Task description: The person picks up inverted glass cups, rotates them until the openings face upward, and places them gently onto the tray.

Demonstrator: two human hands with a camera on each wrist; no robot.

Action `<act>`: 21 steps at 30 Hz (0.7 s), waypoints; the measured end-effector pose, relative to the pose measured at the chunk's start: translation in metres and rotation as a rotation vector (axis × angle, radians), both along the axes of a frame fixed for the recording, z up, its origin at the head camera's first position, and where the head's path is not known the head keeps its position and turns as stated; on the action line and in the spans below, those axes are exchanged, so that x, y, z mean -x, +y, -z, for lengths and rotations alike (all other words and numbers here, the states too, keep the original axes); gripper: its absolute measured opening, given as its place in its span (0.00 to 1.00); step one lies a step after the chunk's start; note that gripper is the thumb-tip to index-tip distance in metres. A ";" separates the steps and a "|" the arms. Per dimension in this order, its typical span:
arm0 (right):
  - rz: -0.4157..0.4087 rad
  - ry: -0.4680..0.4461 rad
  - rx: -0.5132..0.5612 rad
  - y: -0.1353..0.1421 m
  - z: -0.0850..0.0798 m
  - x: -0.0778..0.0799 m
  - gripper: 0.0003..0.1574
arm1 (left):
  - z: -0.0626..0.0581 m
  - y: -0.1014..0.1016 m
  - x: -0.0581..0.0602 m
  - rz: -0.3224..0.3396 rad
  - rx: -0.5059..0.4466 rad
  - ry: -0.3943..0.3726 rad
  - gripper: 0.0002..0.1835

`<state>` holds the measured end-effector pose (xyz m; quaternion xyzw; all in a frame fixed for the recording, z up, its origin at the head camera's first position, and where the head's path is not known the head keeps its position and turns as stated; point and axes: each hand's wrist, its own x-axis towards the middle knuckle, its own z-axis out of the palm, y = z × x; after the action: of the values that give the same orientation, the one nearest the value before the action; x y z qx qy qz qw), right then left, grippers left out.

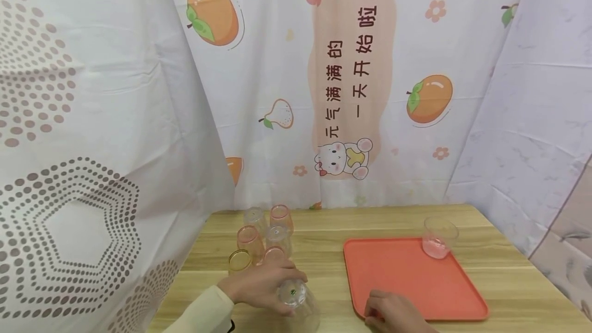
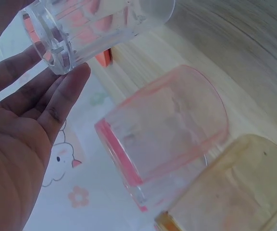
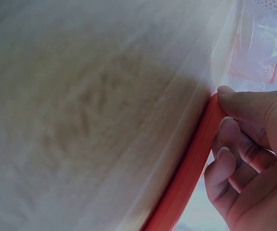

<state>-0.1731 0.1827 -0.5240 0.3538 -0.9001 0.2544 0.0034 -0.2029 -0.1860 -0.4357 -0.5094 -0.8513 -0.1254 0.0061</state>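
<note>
My left hand [image 1: 265, 287] grips a clear cup [image 1: 305, 310] around its base, with the base tilted up and the mouth facing down. In the left wrist view, fingertips and thumb curve around the thick base of this cup [image 2: 105, 29]. Close beside it stand a pink cup [image 2: 167, 125] and a yellow cup [image 2: 239, 187], both upside down. My right hand [image 1: 395, 310] rests at the near left corner of the red tray [image 1: 411, 276]. In the right wrist view, a digit touches the end of the tray's rim [image 3: 177, 192] while the other fingers are loosely curled.
Upside-down cups stand in a cluster at the left, among them a clear cup [image 1: 279, 240] and a pink cup [image 1: 250, 240]. Another clear cup [image 1: 439, 235] sits at the tray's far right corner. A printed curtain [image 1: 277, 66] hangs behind the wooden table [image 1: 319, 251].
</note>
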 end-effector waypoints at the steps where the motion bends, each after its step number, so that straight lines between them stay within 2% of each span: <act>1: 0.000 -0.001 -0.002 0.000 0.000 0.000 0.09 | 0.000 0.002 0.000 -0.001 0.002 0.000 0.31; 16: 0.000 -0.002 0.023 -0.001 -0.001 0.000 0.09 | 0.006 0.018 0.007 -0.044 -0.021 -0.020 0.33; 21: 0.017 -0.038 0.011 -0.001 -0.001 -0.001 0.08 | 0.009 0.023 0.008 -0.048 -0.051 -0.019 0.32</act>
<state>-0.1720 0.1821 -0.5235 0.3411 -0.9016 0.2658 -0.0095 -0.2113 -0.1626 -0.4450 -0.4872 -0.8599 -0.1518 0.0141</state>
